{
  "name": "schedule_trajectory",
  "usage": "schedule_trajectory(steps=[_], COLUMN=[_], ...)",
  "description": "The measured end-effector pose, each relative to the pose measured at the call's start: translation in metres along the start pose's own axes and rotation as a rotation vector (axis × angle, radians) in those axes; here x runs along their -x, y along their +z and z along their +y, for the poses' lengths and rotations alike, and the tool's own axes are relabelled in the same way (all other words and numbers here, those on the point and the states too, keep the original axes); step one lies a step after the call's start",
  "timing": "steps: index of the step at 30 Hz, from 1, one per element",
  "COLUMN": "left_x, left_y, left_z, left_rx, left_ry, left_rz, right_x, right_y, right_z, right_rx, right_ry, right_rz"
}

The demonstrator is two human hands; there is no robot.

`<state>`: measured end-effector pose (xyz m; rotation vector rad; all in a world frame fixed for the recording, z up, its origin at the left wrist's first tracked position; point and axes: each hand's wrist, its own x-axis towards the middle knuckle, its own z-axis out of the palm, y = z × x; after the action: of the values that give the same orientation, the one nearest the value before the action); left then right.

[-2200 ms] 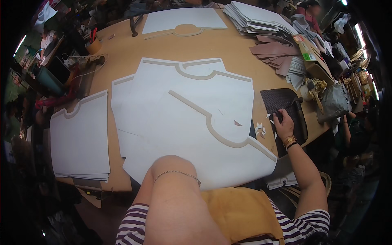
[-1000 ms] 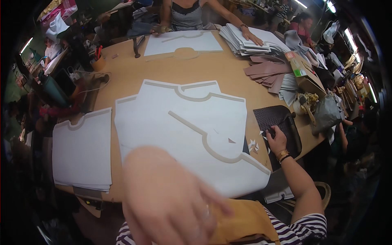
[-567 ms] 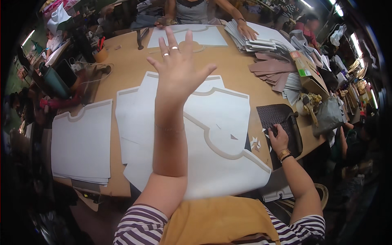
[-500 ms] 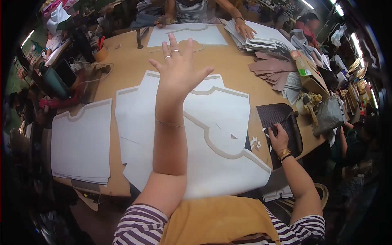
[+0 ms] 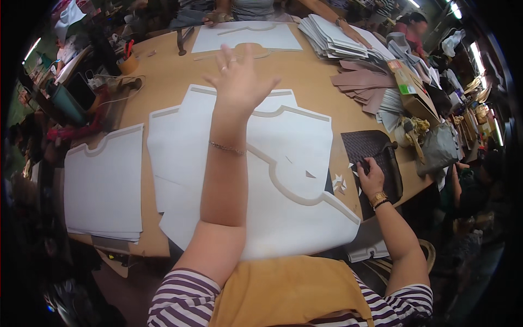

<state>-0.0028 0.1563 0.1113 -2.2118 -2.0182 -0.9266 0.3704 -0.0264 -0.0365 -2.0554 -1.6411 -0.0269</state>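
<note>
One broad brown desk (image 5: 310, 73) carries everything in reach, and at least three overlapping white sheets (image 5: 294, 220), trimmed with curved grey-beige strips, cover its middle and near edge. One stack of similar sheets (image 5: 103, 180) lies to the left, its layers too close to count. One pale sheet (image 5: 212, 39) lies at the far side. At the far right stands one thick pile of white pieces (image 5: 329, 38), a co-worker's arm (image 5: 327, 12) stretched over it.

The person's left arm stands in the way, crossing the overlapping sheets and hiding part of their trim. Its hand (image 5: 238, 82), slightly blurred, is raised beyond them with all fingers spread wide and holding nothing.

One dark woven piece (image 5: 362, 143) lies to the right of the sheets. Beyond it are one cardboard box (image 5: 411, 90) and a fan of mauve strips (image 5: 362, 87), several deep. The right hand (image 5: 372, 177) rests at the woven piece, fingers curled, thumb near forefinger; whether they grip anything I cannot tell.

One hammer (image 5: 182, 43) and one orange cup (image 5: 128, 65) of red-handled tools stand apart at the far left. Several white scraps (image 5: 339, 183), too small to count surely, lie beside the right hand; one brownish triangle (image 5: 310, 174) lies on the sheets.
</note>
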Motion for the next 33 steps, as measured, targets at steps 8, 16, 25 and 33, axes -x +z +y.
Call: schedule_trajectory(steps=[8,16,25,33], left_x=[0.012,0.045,0.062,0.051], left_y=[-0.018,0.011,0.001,-0.036], left_z=[0.019,0.094,0.099,0.083], left_rx=[0.216,0.324,0.206,1.002], left_ry=[0.162,0.527,0.533,0.729], left_rz=[0.296,0.361,-0.435,-0.591], right_x=[-0.006,-0.133,-0.128,-0.093], right_y=[0.001,-0.071,0.018,0.06], right_z=[-0.002,-0.05,-0.03,-0.003], right_rx=[0.031,0.014,-0.566,0.008], right_ry=[0.024,-0.388,0.115,-0.26], right_rz=[-0.041,0.432,0.02,0.137])
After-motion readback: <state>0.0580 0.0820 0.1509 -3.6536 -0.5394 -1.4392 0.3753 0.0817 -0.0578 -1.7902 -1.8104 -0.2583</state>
